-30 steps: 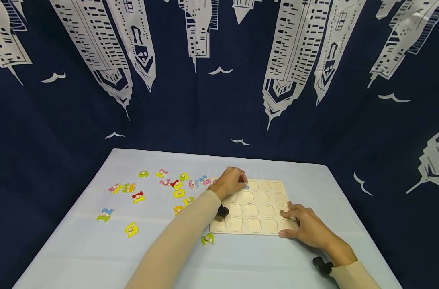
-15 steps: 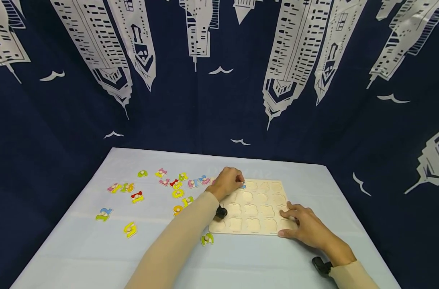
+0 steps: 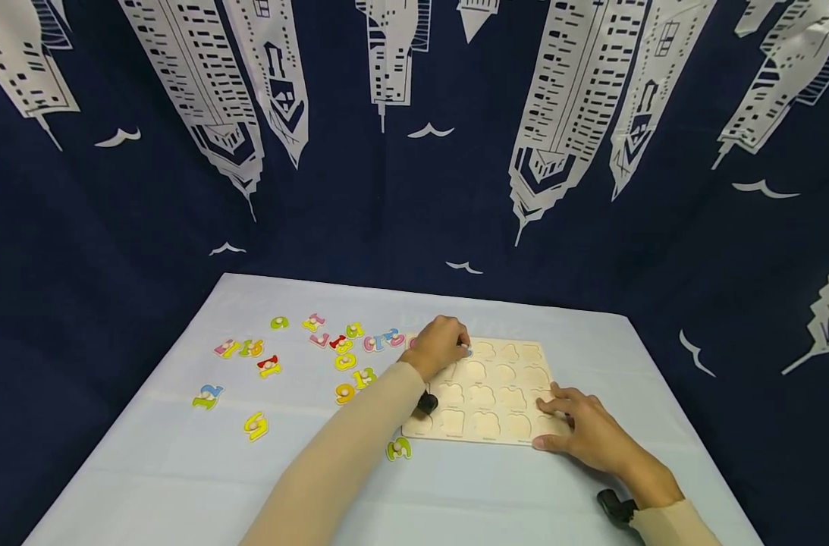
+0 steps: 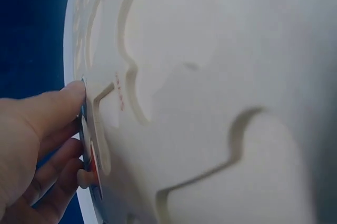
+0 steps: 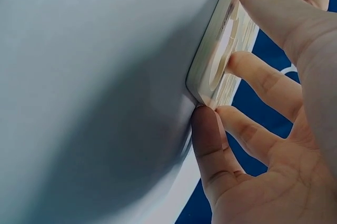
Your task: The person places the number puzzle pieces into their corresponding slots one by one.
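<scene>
A pale wooden puzzle board [image 3: 496,384] with cut-out slots lies on the table. My left hand [image 3: 438,345] pinches a small blue puzzle piece [image 3: 469,352] at the board's far left part; fingers hide most of it. In the left wrist view, the thumb lies on a thin blue-edged piece close against the board [image 4: 195,145]. A red part [image 4: 94,166] and a round knob [image 4: 83,178] show below; whether these belong to the same piece I cannot tell. My right hand [image 3: 588,425] holds the board's near right corner, thumb at the front edge, fingers at the right side.
Several colourful knobbed number pieces lie left of the board, among them a yellow one [image 3: 255,426] and a blue-and-green one [image 3: 207,396]. A green piece [image 3: 398,448] sits by the near left corner. A dark printed cloth [image 3: 414,197] hangs behind the white table [image 3: 496,493].
The head view has shifted slightly. My left hand makes small movements with the blue piece over the same part of the board; my right hand stays at the corner.
</scene>
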{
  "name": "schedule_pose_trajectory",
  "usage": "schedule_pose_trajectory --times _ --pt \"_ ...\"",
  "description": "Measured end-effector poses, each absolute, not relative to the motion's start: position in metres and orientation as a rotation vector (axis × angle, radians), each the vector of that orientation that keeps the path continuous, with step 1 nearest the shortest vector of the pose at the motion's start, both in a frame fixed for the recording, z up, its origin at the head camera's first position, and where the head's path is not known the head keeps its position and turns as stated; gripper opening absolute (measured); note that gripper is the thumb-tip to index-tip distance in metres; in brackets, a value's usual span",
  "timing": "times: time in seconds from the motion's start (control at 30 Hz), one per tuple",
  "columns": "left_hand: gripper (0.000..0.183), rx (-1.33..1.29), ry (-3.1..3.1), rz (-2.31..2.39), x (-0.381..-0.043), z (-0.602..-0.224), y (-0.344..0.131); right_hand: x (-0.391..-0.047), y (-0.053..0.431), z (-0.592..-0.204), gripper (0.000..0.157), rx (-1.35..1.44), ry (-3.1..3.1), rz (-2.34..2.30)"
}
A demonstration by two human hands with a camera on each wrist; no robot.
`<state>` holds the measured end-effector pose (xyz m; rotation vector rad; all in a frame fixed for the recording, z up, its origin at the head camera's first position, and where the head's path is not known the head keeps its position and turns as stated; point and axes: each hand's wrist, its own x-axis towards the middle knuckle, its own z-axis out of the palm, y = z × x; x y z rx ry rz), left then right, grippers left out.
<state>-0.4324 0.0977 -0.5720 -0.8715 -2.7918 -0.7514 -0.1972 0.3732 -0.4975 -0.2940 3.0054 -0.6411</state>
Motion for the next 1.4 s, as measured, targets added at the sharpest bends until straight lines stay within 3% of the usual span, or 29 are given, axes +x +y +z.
schedule_pose_trajectory --times 0.47,0.9,1.4 --pt "0.014 -0.842 -2.771 -0.850 -0.423 -0.568 0.095 -0.198 0.377 -0.502 0.081 -0.321 3.020 -0.664" --pt "0.019 -0.871 -2.774 -0.689 -0.380 -0.537 0.091 -0.198 0.377 -0.503 0.081 -0.312 3.023 -0.655" --pt "0.034 -1.157 -2.929 -0.584 -0.343 -0.492 0.054 -0.197 0.377 -0.503 0.079 -0.338 3.029 -0.674"
